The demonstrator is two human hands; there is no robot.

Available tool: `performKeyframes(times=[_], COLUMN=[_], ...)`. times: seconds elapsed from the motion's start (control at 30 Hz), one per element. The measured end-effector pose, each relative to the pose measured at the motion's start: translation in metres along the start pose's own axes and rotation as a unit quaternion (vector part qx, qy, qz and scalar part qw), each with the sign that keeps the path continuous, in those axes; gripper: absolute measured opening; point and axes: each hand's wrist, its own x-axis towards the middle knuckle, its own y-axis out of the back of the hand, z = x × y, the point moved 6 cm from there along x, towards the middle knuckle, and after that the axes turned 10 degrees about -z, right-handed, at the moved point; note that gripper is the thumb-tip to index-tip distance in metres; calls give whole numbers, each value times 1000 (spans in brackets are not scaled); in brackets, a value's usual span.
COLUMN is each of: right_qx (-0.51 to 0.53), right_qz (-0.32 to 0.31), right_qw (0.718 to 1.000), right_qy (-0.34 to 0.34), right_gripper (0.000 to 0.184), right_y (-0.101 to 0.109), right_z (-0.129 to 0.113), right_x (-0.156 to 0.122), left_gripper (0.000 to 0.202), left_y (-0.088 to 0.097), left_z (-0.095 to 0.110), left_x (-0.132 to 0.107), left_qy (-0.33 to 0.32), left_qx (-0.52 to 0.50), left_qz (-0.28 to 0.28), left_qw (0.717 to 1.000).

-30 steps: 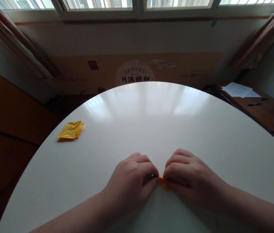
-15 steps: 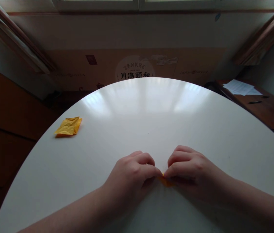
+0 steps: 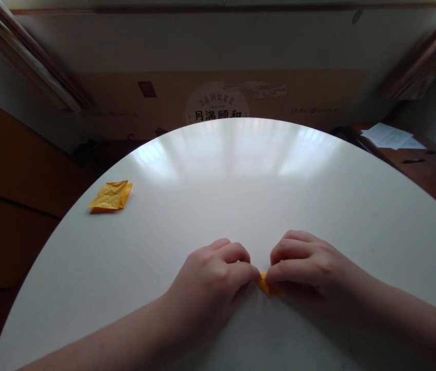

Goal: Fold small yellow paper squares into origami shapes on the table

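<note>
A small piece of folded yellow paper (image 3: 269,288) lies low on the white table, mostly covered by my fingers. My left hand (image 3: 215,275) pinches its left edge, with the thumb and curled fingers together. From the other side my right hand (image 3: 306,268) presses thumb and fingers onto the paper's right part. The two sets of fingertips are a short gap apart, and yellow shows between and below them. Farther off to the left, a creased, folded yellow paper (image 3: 111,197) rests near the table's edge, touched by neither hand.
The round white table (image 3: 221,206) reflects window light at its far side. A brown side table (image 3: 430,172) at the right bears white printed sheets (image 3: 387,136) and a small dark object (image 3: 413,161). Behind stands a printed cardboard panel (image 3: 117,98) against the wall.
My hands have moved slightly apart, so more of the yellow paper shows between the fingertips. The whole view has shifted a little; the other folded paper lies where it was.
</note>
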Motion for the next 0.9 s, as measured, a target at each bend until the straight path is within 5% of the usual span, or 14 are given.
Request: performKeyframes(times=[0.17, 0.3, 0.9], right_qx=[15, 22, 9], right_qz=[14, 20, 1], right_qw=[1000, 1000, 1000], right_qy=[5, -1, -12], right_gripper=[16, 19, 19], right_y=[-1, -2, -3], right_z=[1, 1, 1], right_x=[-1, -2, -1], left_gripper=[21, 22, 38], left_y=[-1, -9, -18], left_z=[38, 60, 48], left_x=[-15, -26, -25], left_qy=[-82, -79, -37], left_qx=[152, 256, 312], left_qz=[44, 8, -45], left_qw=[984, 963, 948])
